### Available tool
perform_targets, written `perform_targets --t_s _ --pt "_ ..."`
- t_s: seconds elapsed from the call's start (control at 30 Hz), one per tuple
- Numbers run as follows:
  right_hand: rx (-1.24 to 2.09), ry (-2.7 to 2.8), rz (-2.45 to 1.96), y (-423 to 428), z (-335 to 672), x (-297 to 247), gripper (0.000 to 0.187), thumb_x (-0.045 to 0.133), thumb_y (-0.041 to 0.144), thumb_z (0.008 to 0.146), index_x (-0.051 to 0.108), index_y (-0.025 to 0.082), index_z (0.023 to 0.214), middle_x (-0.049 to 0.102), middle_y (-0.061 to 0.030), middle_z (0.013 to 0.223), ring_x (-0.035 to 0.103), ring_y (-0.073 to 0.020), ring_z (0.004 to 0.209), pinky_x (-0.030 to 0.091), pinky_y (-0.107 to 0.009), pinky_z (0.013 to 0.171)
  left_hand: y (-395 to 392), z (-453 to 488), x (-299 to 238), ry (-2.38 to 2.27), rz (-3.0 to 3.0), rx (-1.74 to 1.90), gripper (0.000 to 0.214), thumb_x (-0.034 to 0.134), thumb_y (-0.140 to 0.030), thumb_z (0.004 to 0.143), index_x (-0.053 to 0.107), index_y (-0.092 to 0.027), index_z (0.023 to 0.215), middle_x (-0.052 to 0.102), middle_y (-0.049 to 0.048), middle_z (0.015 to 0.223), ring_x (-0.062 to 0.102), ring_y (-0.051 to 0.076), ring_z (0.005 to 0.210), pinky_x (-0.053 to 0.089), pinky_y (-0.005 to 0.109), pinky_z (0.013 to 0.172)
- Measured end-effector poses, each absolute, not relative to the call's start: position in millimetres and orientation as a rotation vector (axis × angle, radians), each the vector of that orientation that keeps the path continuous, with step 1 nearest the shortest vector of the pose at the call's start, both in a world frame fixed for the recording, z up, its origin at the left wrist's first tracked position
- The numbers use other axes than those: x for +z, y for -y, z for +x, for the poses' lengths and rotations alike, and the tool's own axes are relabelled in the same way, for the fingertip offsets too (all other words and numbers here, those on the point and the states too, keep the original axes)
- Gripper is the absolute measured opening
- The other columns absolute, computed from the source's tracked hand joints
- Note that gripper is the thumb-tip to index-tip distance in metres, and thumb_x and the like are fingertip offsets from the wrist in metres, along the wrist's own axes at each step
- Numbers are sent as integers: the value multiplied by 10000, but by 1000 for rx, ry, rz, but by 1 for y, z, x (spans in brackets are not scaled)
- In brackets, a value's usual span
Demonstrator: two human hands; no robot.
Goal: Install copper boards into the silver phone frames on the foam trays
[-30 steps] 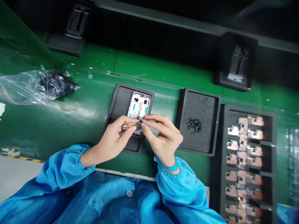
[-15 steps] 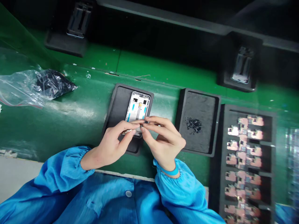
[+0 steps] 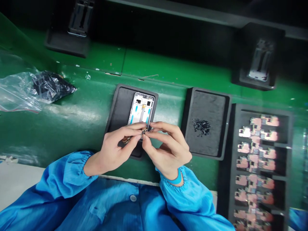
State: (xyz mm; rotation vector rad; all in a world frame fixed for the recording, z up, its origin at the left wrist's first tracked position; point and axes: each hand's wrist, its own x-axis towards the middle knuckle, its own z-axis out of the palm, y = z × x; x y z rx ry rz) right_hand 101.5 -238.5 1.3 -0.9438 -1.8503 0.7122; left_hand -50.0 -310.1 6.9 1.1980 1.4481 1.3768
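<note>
A phone frame with a white inner plate and blue strips lies in a black foam tray, its lower end hidden behind my hands. Over that end, my left hand and my right hand meet at the fingertips. Between them is a small copper-coloured flex part, held by my left fingers. My right thumb and forefinger pinch its far end, close above the phone frame. Its exact shape is hidden by my fingers.
To the right stands a second black tray with a heap of small black bits, then a tray of copper-coloured parts. A plastic bag lies at left. Phone frames stand in holders along the back.
The copper-coloured part now slants more steeply between my fingers, and my hands sit slightly lower over the phone frame. The head view has shifted a little.
</note>
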Motion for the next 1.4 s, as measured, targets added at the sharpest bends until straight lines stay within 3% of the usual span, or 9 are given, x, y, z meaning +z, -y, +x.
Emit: perform_targets --t_s 0.2,0.33,0.53,0.67,0.87,1.07,1.4 --pt "809 1828 -900 232 105 0 270 834 129 811 766 276 1027 782 -60 1070 754 -232 885 641 -439 756 306 -52 8 -1422 1289 1399 188 669 -88 975 699 -206 1118 769 71 1291 730 221 1229 590 357 1102" --pt "798 1922 -789 225 110 -1 334 833 129 825 771 279 1117 805 -47 1025 765 -234 875 610 -430 726 302 -55 7 -1418 1412 1482 184 734 -83 925 717 -175 1082 809 85 1177 781 204 1110 622 287 1030" --pt "967 1891 -832 225 110 3 219 824 117 833 796 271 985 798 -35 961 753 -210 824 594 -412 729 299 -57 8 -1503 1389 1444 120 745 -96 903 736 -174 993 837 44 1007 816 159 904 644 198 874" --pt "1179 1828 -833 224 107 3 211 801 128 847 796 260 1012 796 -54 979 755 -220 896 620 -396 789 298 -57 12 -1521 1004 1331 37 738 -187 907 714 -172 883 802 16 815 788 150 741 640 197 710" --pt "1434 1747 -781 225 102 -7 377 843 200 806 773 270 1170 762 -79 1116 721 -232 1036 614 -392 903 294 -57 10 -1138 384 1310 270 762 -434 923 644 -193 955 673 -25 802 706 140 661 618 248 567" --pt "1612 1574 -753 233 95 -11 392 838 228 816 765 292 1195 707 -94 1209 686 -251 1156 573 -455 1045 291 -50 20 -1119 209 1369 421 884 -462 808 595 -190 946 603 -58 770 584 55 657 513 128 598" --pt "1675 1416 -718 234 97 -5 283 900 403 763 783 246 967 693 -113 1224 682 -279 1140 560 -517 1053 290 -33 33 -1146 270 1362 572 896 -489 791 560 -219 1167 672 -43 695 648 115 654 542 202 660"
